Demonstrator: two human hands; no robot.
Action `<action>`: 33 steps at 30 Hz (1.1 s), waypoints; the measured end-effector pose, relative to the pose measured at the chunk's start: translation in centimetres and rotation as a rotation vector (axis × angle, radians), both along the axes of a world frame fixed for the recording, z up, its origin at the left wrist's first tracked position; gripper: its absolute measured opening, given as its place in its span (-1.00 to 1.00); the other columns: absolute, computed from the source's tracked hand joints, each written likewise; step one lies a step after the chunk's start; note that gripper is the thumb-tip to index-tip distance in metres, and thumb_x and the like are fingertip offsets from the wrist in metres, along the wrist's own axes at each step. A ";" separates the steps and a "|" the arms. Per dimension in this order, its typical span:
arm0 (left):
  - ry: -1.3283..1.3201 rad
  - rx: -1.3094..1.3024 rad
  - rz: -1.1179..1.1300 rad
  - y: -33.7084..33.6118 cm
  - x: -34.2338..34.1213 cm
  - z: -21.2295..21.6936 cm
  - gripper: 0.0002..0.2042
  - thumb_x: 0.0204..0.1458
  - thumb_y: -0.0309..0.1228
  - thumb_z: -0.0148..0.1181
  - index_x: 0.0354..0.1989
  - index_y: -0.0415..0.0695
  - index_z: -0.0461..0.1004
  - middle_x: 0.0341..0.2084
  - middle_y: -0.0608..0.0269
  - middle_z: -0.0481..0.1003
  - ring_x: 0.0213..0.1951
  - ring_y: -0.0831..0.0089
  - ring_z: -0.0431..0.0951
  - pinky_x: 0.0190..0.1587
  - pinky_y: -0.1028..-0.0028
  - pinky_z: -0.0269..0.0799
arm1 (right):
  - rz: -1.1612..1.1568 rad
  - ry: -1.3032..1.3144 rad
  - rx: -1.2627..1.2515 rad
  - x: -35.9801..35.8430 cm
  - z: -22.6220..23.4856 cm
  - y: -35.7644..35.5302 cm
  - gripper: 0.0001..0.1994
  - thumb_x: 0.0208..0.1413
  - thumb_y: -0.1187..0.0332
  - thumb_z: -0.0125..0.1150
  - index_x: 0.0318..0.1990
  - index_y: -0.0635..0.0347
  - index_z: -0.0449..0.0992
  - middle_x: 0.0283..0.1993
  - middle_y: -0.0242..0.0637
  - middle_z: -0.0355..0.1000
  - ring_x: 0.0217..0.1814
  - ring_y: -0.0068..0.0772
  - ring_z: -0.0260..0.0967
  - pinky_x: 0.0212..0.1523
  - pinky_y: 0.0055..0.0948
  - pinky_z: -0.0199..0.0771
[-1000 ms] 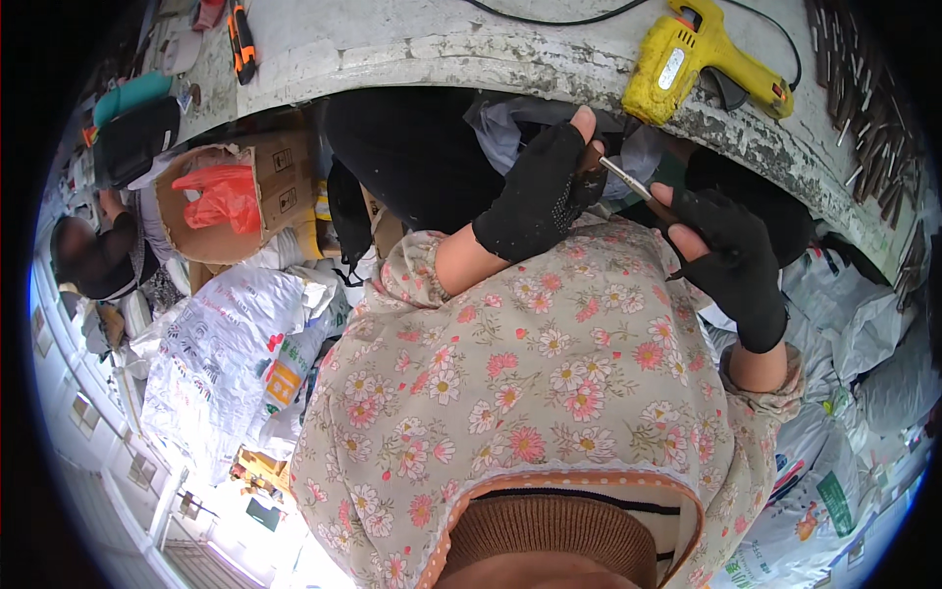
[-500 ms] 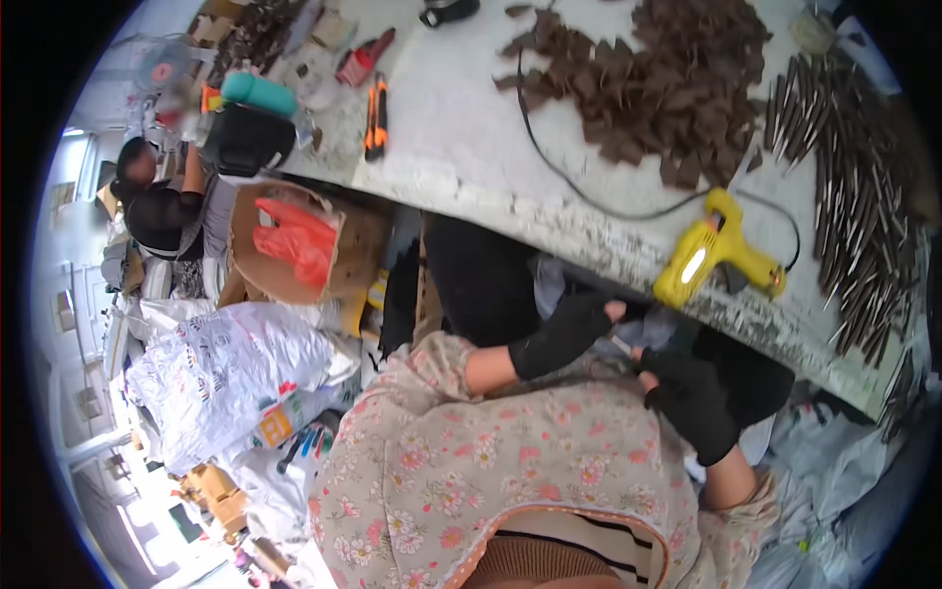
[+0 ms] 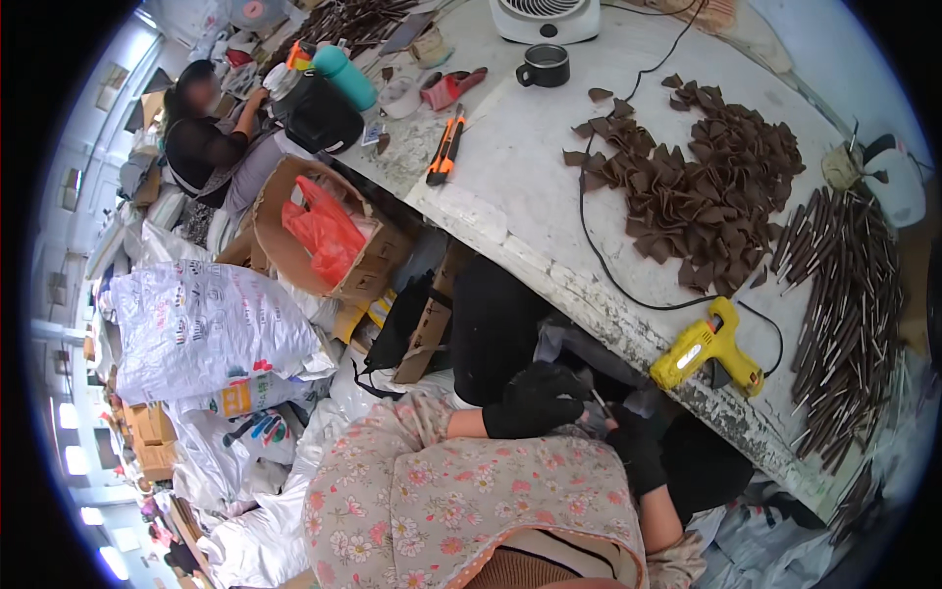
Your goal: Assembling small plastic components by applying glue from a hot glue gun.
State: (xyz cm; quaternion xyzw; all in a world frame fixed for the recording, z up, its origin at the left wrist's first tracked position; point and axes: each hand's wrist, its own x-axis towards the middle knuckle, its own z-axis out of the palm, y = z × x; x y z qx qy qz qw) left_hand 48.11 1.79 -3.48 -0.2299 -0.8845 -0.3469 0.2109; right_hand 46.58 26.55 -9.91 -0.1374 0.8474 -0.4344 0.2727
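Both my hands, in black fingerless gloves, are low over my lap at the table's near edge. My left hand [image 3: 538, 401] is closed, its fingers curled; what it grips is hidden. My right hand [image 3: 636, 450] is closed around the lower end of a thin, pale-tipped stick [image 3: 600, 401], which rises between the two hands. On the table close to the right hand lies a yellow glue gun [image 3: 708, 349] with a dark cord. Beyond it spreads a pile of brown, folded pointed pieces [image 3: 702, 187]. To the right is a heap of thin brown sticks with silvery ends [image 3: 844, 314].
An orange-and-black cutter [image 3: 446, 147], a dark mug [image 3: 544, 66] and a white fan [image 3: 546, 18] stand or lie on the table [image 3: 510, 128]. At left are a cardboard box with a red bag [image 3: 324, 231], white sacks [image 3: 211, 329] and another person [image 3: 208, 133].
The view has shifted, showing more of the table's far side, with the mug and fan now fully or partly visible. My hands have stayed close together over the lap.
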 end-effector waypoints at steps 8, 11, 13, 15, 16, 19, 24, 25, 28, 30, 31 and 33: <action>-0.302 0.300 -0.122 1.0 -1.5 -0.9 -0.83 -0.21 -0.41 0.37 -0.45 -0.12 0.51 -0.41 0.22 0.52 -0.28 0.26 0.53 -0.23 0.34 0.45 | 0.373 -0.074 0.282 -5.9 -5.8 -6.9 -0.40 0.13 -0.04 -0.19 0.27 0.06 0.17 0.27 -0.06 0.16 0.30 -0.05 0.10 0.30 -0.18 0.01; -0.334 0.210 -0.133 0.3 -3.0 1.0 -0.83 -0.19 -0.46 0.36 -0.39 -0.14 0.52 -0.42 0.17 0.52 -0.30 0.27 0.53 -0.25 0.38 0.45 | 0.417 -0.160 0.416 -6.6 -5.8 -8.7 -0.39 0.15 -0.04 -0.19 0.30 0.04 0.09 0.35 -0.16 0.02 0.38 -0.18 -0.06 0.32 -0.24 -0.05; -0.333 0.170 -0.095 -0.3 -4.7 2.7 -0.82 -0.18 -0.51 0.33 -0.36 -0.16 0.52 -0.42 0.16 0.52 -0.31 0.28 0.52 -0.25 0.40 0.44 | 0.440 -0.214 0.491 -6.4 -6.9 -8.6 -0.38 0.17 -0.04 -0.19 0.32 0.03 0.04 0.40 -0.23 -0.07 0.43 -0.26 -0.16 0.34 -0.28 -0.10; -0.300 0.233 -0.050 -0.8 -7.4 4.3 -0.84 -0.15 -0.53 0.30 -0.35 -0.19 0.52 -0.42 0.17 0.52 -0.31 0.29 0.52 -0.24 0.42 0.43 | 0.362 -0.145 0.415 -5.9 -8.6 -7.9 -0.40 0.17 -0.05 -0.19 0.34 -0.07 0.01 0.43 -0.32 -0.13 0.46 -0.30 -0.24 0.36 -0.28 -0.19; -0.297 0.254 0.000 -0.8 -8.8 5.1 -0.85 -0.13 -0.54 0.28 -0.35 -0.20 0.51 -0.41 0.17 0.52 -0.31 0.29 0.52 -0.25 0.42 0.42 | 0.267 -0.051 0.311 -5.5 -9.6 -8.0 -0.42 0.17 -0.05 -0.20 0.34 -0.18 0.00 0.43 -0.37 -0.14 0.46 -0.29 -0.26 0.38 -0.26 -0.26; -0.235 0.182 -0.048 -0.2 -14.5 6.4 -0.83 -0.11 -0.51 0.26 -0.30 -0.17 0.52 -0.39 0.15 0.50 -0.32 0.28 0.52 -0.27 0.44 0.42 | 0.363 0.302 0.204 -4.9 -10.4 -6.3 -0.43 0.18 0.03 -0.13 0.35 -0.22 -0.02 0.41 -0.35 -0.07 0.39 -0.22 -0.10 0.33 -0.19 -0.14; 0.015 -0.174 0.024 3.8 -25.7 5.5 -0.80 0.00 -0.24 0.09 -0.31 -0.05 0.53 -0.32 0.15 0.46 -0.29 0.17 0.51 -0.28 0.23 0.41 | 0.459 -0.151 -0.016 -4.8 0.1 -1.7 -0.61 0.11 0.18 0.10 0.10 0.00 0.38 0.02 -0.18 0.40 -0.04 -0.24 0.40 -0.01 -0.24 0.34; 0.065 -0.265 0.043 4.3 -27.4 5.2 -0.82 -0.01 -0.26 0.09 -0.32 -0.04 0.53 -0.32 0.15 0.47 -0.28 0.18 0.50 -0.27 0.24 0.41 | 0.335 -0.332 -0.249 -4.7 3.5 0.0 -0.68 0.08 0.22 0.16 -0.02 0.08 0.50 -0.13 -0.17 0.50 -0.18 -0.28 0.46 -0.10 -0.30 0.41; 0.187 -0.438 0.096 5.6 -30.2 3.9 -0.84 -0.06 -0.30 0.10 -0.35 -0.03 0.53 -0.32 0.15 0.47 -0.26 0.20 0.49 -0.25 0.24 0.42 | 0.142 -0.270 -0.290 -5.6 11.7 4.3 -0.74 0.05 0.29 0.21 -0.15 0.24 0.55 -0.26 -0.23 0.53 -0.17 -0.42 0.45 -0.10 -0.44 0.40; 0.190 -0.451 0.094 5.9 -30.6 3.5 -0.85 -0.08 -0.32 0.10 -0.37 -0.02 0.54 -0.34 0.15 0.48 -0.25 0.20 0.49 -0.24 0.23 0.42 | -0.031 -0.259 -0.252 -7.4 14.7 7.2 -0.71 0.04 0.23 0.23 -0.16 0.24 0.55 -0.30 -0.25 0.52 -0.23 -0.48 0.44 -0.16 -0.47 0.40; 0.235 -0.412 0.108 5.9 -30.2 3.4 -0.84 -0.07 -0.31 0.10 -0.35 -0.03 0.55 -0.39 0.16 0.48 -0.24 0.19 0.48 -0.24 0.23 0.41 | -0.139 -0.284 -0.238 -8.7 15.3 8.5 -0.71 0.05 0.23 0.22 -0.16 0.25 0.55 -0.33 -0.29 0.52 -0.26 -0.54 0.42 -0.18 -0.50 0.40; 0.136 -0.273 0.156 5.6 -28.8 3.7 -0.82 -0.07 -0.32 0.10 -0.31 -0.03 0.55 -0.38 0.15 0.50 -0.23 0.19 0.49 -0.22 0.24 0.42 | -0.351 -0.007 0.017 -13.4 14.4 10.3 -0.66 0.07 0.16 0.19 -0.10 0.22 0.54 -0.40 -0.34 0.50 -0.33 -0.61 0.37 -0.26 -0.50 0.38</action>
